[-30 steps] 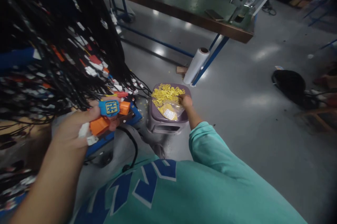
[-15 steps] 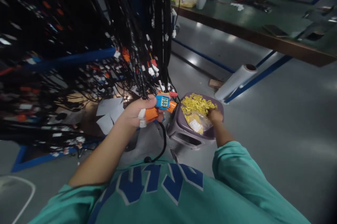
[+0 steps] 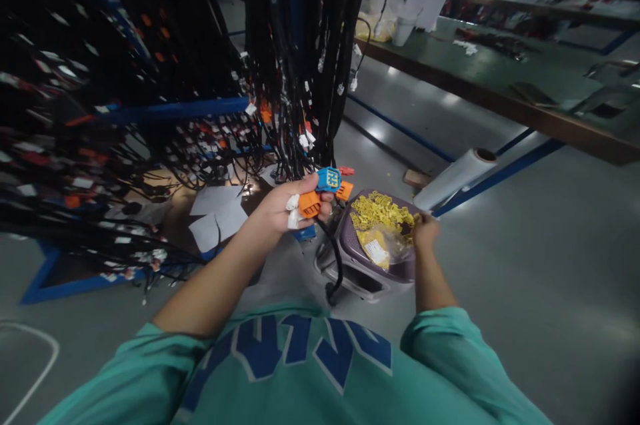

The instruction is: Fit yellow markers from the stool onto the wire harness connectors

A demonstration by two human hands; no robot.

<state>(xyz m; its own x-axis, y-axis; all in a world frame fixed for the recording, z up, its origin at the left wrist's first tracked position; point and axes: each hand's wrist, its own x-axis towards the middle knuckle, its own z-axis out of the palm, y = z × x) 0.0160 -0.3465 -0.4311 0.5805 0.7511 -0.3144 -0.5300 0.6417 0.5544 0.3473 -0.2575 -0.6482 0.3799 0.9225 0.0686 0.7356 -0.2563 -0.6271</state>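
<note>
My left hand is closed around a cluster of wire connectors, palm turned up. A blue connector with a pale multi-cavity face sits at the thumb tip. Close by are an orange connector, a second orange one and white ones at the finger side. My right hand is at the right rim of a purple-grey stool, fingers bent together beside a pile of small yellow plastic pieces. What those fingers pinch, if anything, is too small to tell. A clear bag with a white label lies before the pile.
Dense black wire harnesses hang on a blue frame at left and ahead. White paper sheets lie beneath. A green-topped workbench stands at right, with a film roll leaning by its blue leg.
My right hand has drawn from the yellow pile to the stool's right rim. My left hand still holds the connectors, turned slightly. The whole view has shifted, so things appear further right.
</note>
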